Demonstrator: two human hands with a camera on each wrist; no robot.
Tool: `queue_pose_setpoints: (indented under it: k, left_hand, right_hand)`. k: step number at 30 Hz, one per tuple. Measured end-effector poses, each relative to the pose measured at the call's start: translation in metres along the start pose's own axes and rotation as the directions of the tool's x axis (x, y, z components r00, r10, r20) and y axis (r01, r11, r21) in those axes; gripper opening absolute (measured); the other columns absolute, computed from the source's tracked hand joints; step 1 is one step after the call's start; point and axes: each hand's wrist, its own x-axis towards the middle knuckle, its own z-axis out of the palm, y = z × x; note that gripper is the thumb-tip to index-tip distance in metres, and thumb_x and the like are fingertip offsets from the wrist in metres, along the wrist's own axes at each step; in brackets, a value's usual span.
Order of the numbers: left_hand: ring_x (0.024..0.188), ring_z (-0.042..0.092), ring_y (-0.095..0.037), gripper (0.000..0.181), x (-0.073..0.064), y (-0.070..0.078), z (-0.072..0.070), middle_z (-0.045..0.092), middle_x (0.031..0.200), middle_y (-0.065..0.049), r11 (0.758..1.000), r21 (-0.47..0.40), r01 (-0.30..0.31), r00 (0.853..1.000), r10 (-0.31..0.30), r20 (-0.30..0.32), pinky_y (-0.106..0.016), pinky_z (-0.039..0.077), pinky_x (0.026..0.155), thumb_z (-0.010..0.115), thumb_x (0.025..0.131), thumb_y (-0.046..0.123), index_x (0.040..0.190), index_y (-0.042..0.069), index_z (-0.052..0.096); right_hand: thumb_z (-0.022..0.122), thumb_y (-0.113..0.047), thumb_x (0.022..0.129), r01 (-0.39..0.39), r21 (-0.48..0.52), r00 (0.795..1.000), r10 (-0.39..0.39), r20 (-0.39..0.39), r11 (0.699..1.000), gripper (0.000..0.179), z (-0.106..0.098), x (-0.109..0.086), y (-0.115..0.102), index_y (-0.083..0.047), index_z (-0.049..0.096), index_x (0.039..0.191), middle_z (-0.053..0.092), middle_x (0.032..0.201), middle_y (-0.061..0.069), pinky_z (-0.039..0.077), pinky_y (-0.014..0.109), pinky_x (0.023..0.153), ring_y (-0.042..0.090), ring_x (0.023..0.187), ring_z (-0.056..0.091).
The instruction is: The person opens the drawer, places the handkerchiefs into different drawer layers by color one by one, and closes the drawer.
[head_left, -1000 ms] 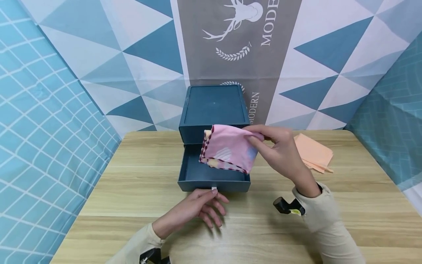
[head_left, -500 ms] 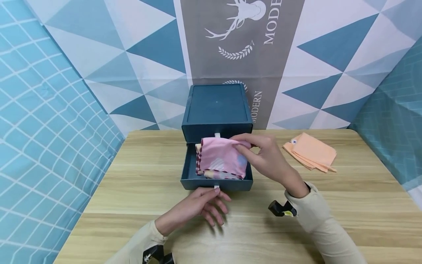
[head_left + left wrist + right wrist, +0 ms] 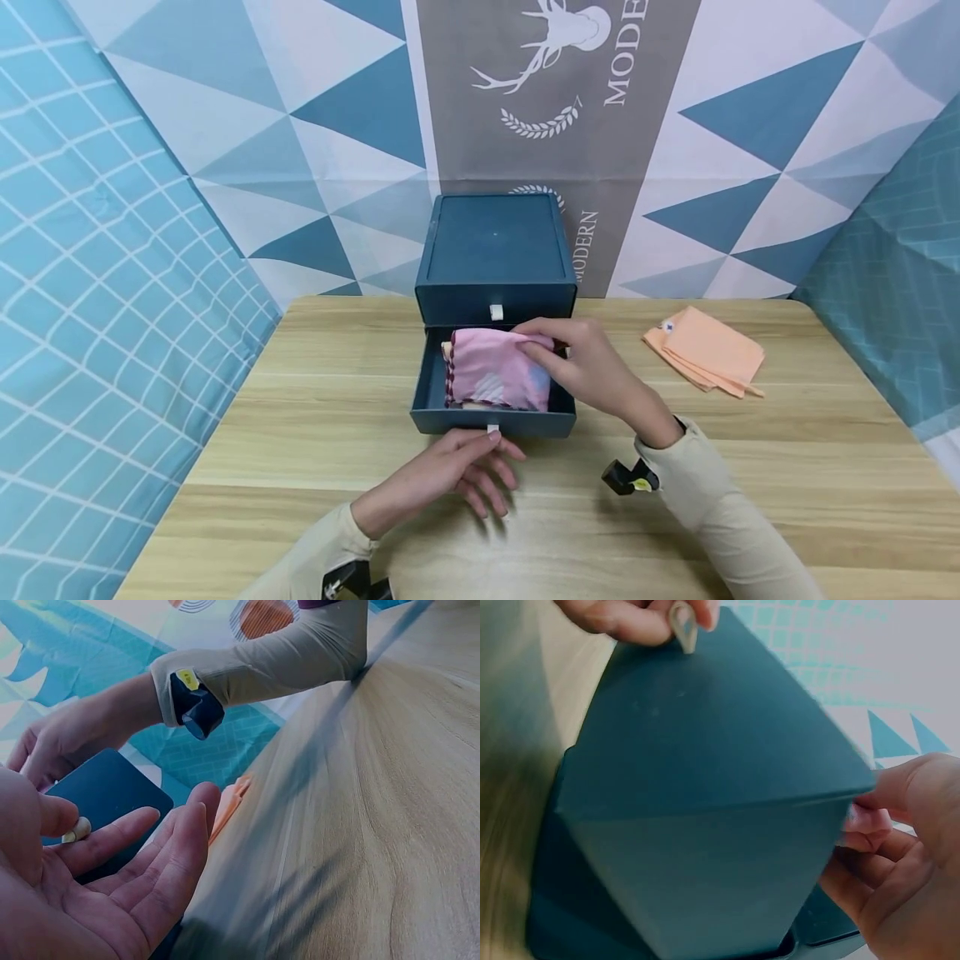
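A pink folded handkerchief with a dark red scalloped edge lies largely inside the pulled-out lower drawer of a dark blue box. My right hand pinches its right side between thumb and fingers, at the drawer's right wall. In the right wrist view a bit of pink cloth shows between those fingers; the drawer hides the rest. At the drawer front, my left hand holds the small pale pull tab between thumb and index finger. Its other fingers are spread loosely.
The box's upper drawer is closed, with its own white tab. A folded peach cloth lies to the right on the wooden table. Patterned fabric hangs behind the box and along both sides.
My right hand has lowered the pink handkerchief from above the drawer, leftward and down into it, still gripping it. The left hand stays at the pull tab.
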Motion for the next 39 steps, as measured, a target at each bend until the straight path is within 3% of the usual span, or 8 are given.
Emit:
queue_pose_setpoints:
  k: [4, 9, 16, 20, 25, 31, 39]
  left_hand:
    - [0.082, 0.073, -0.019, 0.057, 0.000, 0.000, 0.000, 0.067, 0.110, -0.025, 1.000, -0.001, -0.008, 1.000, 0.008, 0.016, -0.034, 0.061, 0.068, 0.038, 0.108, 0.040, 0.134, -0.008, 0.053]
    - [0.081, 0.073, -0.019, 0.056, 0.001, -0.002, -0.001, 0.066, 0.112, -0.027, 1.000, -0.018, -0.004, 1.000, 0.005, 0.022, -0.033, 0.060, 0.067, 0.038, 0.108, 0.041, 0.134, -0.007, 0.053]
    - [0.080, 0.073, -0.019, 0.057, 0.001, -0.002, 0.000, 0.065, 0.113, -0.028, 0.999, -0.033, 0.008, 1.000, -0.008, 0.009, -0.032, 0.060, 0.065, 0.038, 0.108, 0.043, 0.135, -0.005, 0.053]
    - [0.080, 0.073, -0.020, 0.056, 0.001, -0.003, 0.001, 0.067, 0.111, -0.025, 1.000, -0.027, -0.002, 1.000, 0.002, 0.006, -0.032, 0.060, 0.065, 0.038, 0.108, 0.043, 0.134, -0.004, 0.054]
    - [0.080, 0.073, -0.020, 0.056, 0.001, -0.003, 0.001, 0.066, 0.110, -0.027, 1.000, -0.028, -0.011, 1.000, 0.011, 0.006, -0.033, 0.060, 0.065, 0.038, 0.108, 0.042, 0.134, -0.005, 0.054]
    - [0.080, 0.073, -0.021, 0.055, 0.001, -0.004, 0.001, 0.066, 0.109, -0.025, 0.999, -0.038, -0.016, 1.000, 0.016, 0.003, -0.034, 0.060, 0.065, 0.038, 0.108, 0.042, 0.133, -0.005, 0.055]
    - [0.079, 0.073, -0.020, 0.056, 0.000, -0.004, 0.002, 0.068, 0.107, -0.021, 0.999, -0.042, -0.013, 1.000, 0.013, 0.001, -0.034, 0.060, 0.065, 0.038, 0.108, 0.042, 0.133, -0.006, 0.054]
  right_hand:
    - [0.068, -0.007, 0.095, -0.010, -0.037, 1.000, 0.011, 0.029, 0.999, 0.014, 0.003, 0.000, 0.005, -0.010, 0.076, 0.107, 0.071, 0.088, -0.005, 0.043, 0.024, 0.055, 0.007, 0.064, 0.051]
    - [0.066, -0.007, 0.096, -0.009, -0.112, 0.998, 0.015, 0.058, 0.994, 0.017, 0.007, 0.000, 0.010, -0.008, 0.075, 0.110, 0.075, 0.103, 0.001, 0.056, 0.029, 0.074, 0.009, 0.083, 0.066]
    - [0.069, -0.004, 0.093, 0.019, -0.235, 0.991, 0.012, 0.130, 0.972, 0.026, 0.012, -0.001, 0.013, -0.010, 0.072, 0.119, 0.074, 0.110, 0.003, 0.058, 0.033, 0.082, 0.014, 0.096, 0.070]
    - [0.069, 0.000, 0.091, -0.002, -0.246, 0.973, 0.059, 0.224, 0.969, 0.042, 0.012, -0.003, 0.010, -0.012, 0.064, 0.131, 0.069, 0.123, 0.004, 0.056, 0.035, 0.085, 0.015, 0.101, 0.066]
    - [0.064, 0.005, 0.090, -0.015, -0.242, 0.946, 0.093, 0.310, 0.970, 0.055, 0.011, -0.005, 0.006, -0.011, 0.054, 0.141, 0.059, 0.137, 0.007, 0.049, 0.043, 0.101, 0.023, 0.121, 0.057]
    - [0.064, 0.004, 0.091, 0.033, -0.269, 0.963, 0.042, 0.266, 0.962, 0.048, 0.010, -0.004, 0.001, -0.010, 0.059, 0.136, 0.061, 0.132, 0.006, 0.049, 0.043, 0.102, 0.024, 0.123, 0.055]
    - [0.068, 0.001, 0.091, 0.082, -0.248, 0.970, -0.021, 0.241, 0.965, 0.042, 0.003, -0.004, -0.011, -0.011, 0.064, 0.131, 0.064, 0.129, 0.003, 0.049, 0.041, 0.102, 0.020, 0.123, 0.056]
